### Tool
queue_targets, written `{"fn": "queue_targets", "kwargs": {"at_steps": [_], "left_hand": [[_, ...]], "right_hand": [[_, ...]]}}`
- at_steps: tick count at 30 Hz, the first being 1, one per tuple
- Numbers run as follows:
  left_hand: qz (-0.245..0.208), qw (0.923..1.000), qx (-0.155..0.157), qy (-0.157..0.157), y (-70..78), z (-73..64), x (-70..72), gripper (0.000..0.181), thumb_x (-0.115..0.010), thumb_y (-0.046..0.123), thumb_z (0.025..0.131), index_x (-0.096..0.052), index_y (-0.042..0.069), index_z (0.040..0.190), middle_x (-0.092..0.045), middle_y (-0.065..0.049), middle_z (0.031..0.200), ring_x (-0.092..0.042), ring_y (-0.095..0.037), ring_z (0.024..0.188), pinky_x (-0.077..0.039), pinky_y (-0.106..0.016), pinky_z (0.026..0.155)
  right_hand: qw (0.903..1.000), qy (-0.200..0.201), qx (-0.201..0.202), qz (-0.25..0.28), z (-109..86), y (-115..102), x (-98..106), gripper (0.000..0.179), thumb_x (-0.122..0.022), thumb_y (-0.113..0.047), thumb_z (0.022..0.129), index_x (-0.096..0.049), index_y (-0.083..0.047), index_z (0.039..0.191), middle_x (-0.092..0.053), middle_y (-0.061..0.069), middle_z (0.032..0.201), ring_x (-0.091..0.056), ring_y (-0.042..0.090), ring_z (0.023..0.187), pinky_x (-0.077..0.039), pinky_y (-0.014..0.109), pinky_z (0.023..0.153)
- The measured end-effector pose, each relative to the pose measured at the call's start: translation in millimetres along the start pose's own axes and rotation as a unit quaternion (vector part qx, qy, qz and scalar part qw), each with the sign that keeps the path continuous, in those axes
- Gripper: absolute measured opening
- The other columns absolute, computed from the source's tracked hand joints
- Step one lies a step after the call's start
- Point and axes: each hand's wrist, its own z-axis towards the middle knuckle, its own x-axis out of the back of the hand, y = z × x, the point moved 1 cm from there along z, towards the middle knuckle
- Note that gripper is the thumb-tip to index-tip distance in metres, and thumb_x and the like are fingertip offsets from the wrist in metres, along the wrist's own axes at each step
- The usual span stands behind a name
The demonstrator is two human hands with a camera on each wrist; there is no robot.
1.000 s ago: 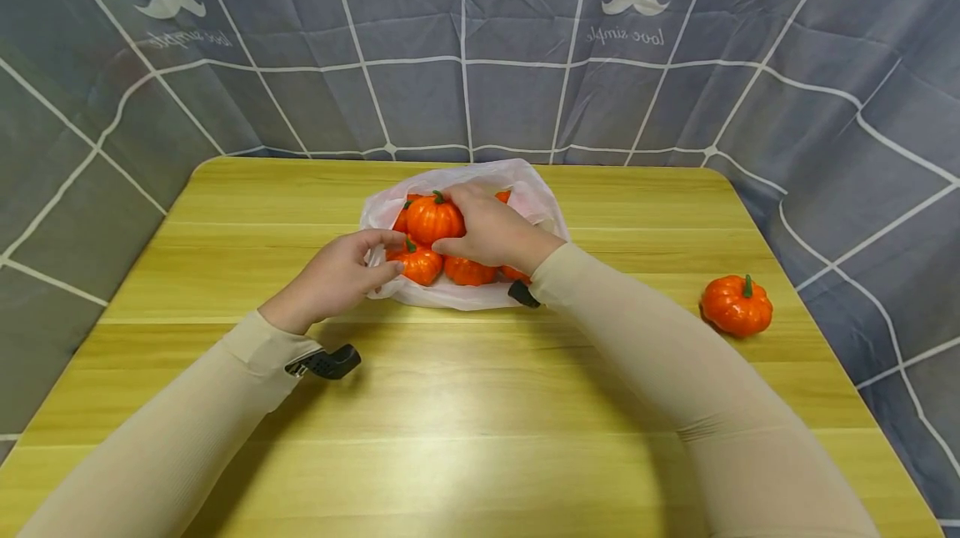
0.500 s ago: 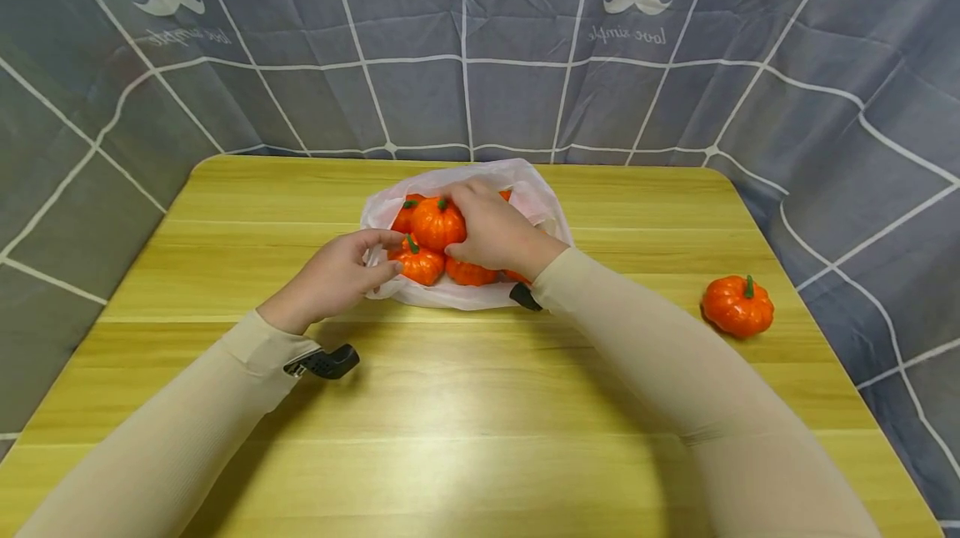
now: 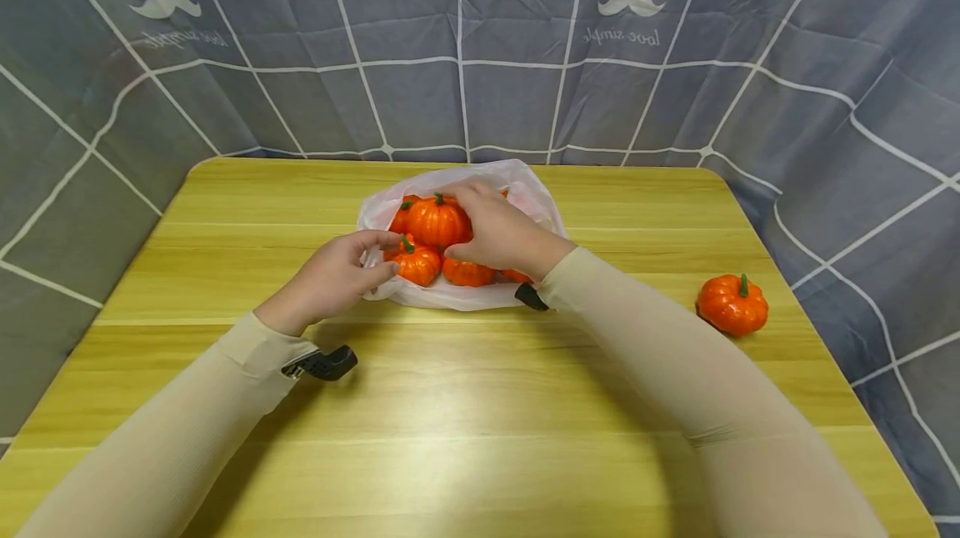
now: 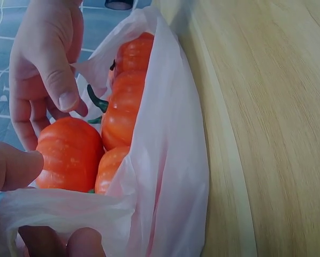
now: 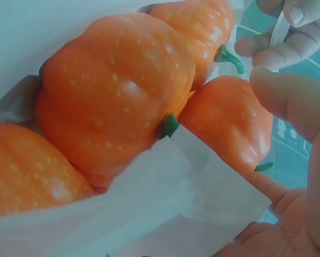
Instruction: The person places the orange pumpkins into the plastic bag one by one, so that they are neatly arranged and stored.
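Note:
An open whitish plastic bag point(image 3: 465, 298) lies at the back middle of the table with several small orange pumpkins inside. My left hand point(image 3: 330, 281) pinches the left edge of the bag's mouth, beside a front pumpkin point(image 3: 417, 266) with a green stem. Reaching into the bag, my right hand point(image 3: 501, 229) curls round the topmost pumpkin point(image 3: 435, 223), fingers behind it and thumb in front. In the right wrist view that pumpkin point(image 5: 229, 123) sits between thumb and fingers, against a larger-looking pumpkin point(image 5: 117, 96). The right palm hides part of the bag's contents.
A single pumpkin point(image 3: 732, 304) stands on the wooden table point(image 3: 450, 421) at the right, outside the bag. Grey curtain cloth point(image 3: 510, 29) with white lines hangs behind the table and at both sides.
The topmost pumpkin has turned and shifted slightly right in my right hand, which has also edged right. My left hand stays at the bag's edge.

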Motion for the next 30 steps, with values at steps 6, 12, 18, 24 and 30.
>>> {"fn": "queue_targets", "kwargs": {"at_steps": [6,12,18,24,30], "left_hand": [[0.002,1.0,0.0,0.001,-1.7,0.6,0.3,0.048,-0.067,0.025,0.101,-0.06,0.007,0.145,-0.061,-0.017,0.145,-0.059,-0.022,0.073,-0.048,-0.032,0.065],[0.004,1.0,0.005,0.004,-2.8,-1.7,1.5,0.048,-0.067,0.026,0.101,-0.061,0.006,0.145,-0.059,-0.016,0.149,-0.058,-0.024,0.084,-0.048,-0.034,0.073],[0.004,1.0,0.006,0.004,-4.2,-0.1,2.1,0.047,-0.066,0.025,0.102,-0.06,0.008,0.145,-0.06,-0.015,0.149,-0.062,-0.023,0.081,-0.051,-0.033,0.07],[-0.002,1.0,0.009,0.003,-2.9,-1.5,3.8,0.047,-0.066,0.025,0.102,-0.06,0.008,0.145,-0.06,-0.014,0.148,-0.065,-0.021,0.077,-0.052,-0.031,0.067],[-0.002,1.0,0.007,0.002,-2.1,-4.2,6.0,0.048,-0.067,0.025,0.102,-0.06,0.007,0.145,-0.06,-0.016,0.148,-0.064,-0.021,0.077,-0.051,-0.03,0.065]], "right_hand": [[1.0,0.005,-0.004,0.005,-1.2,2.4,0.3,0.085,-0.083,-0.031,0.09,-0.038,-0.017,0.161,-0.035,0.005,0.168,-0.036,0.026,0.154,-0.032,0.044,0.127],[0.9999,0.012,0.006,0.01,-7.0,6.7,3.6,0.084,-0.082,-0.031,0.09,-0.038,-0.015,0.161,-0.036,0.005,0.167,-0.035,0.026,0.154,-0.031,0.042,0.127],[0.9993,0.034,0.015,-0.006,-39.1,7.5,30.8,0.081,-0.08,-0.033,0.092,-0.039,-0.016,0.16,-0.04,0.005,0.165,-0.041,0.029,0.148,-0.037,0.047,0.124],[0.9969,0.061,-0.026,-0.043,-89.3,41.4,69.4,0.08,-0.078,-0.035,0.093,-0.041,-0.008,0.158,-0.04,0.015,0.163,-0.039,0.038,0.149,-0.036,0.059,0.122],[0.99,0.0,-0.1,-0.099,-146.4,101.8,91.7,0.093,-0.08,-0.043,0.092,-0.033,-0.003,0.162,-0.027,0.028,0.168,-0.024,0.053,0.153,-0.026,0.07,0.12]]}}
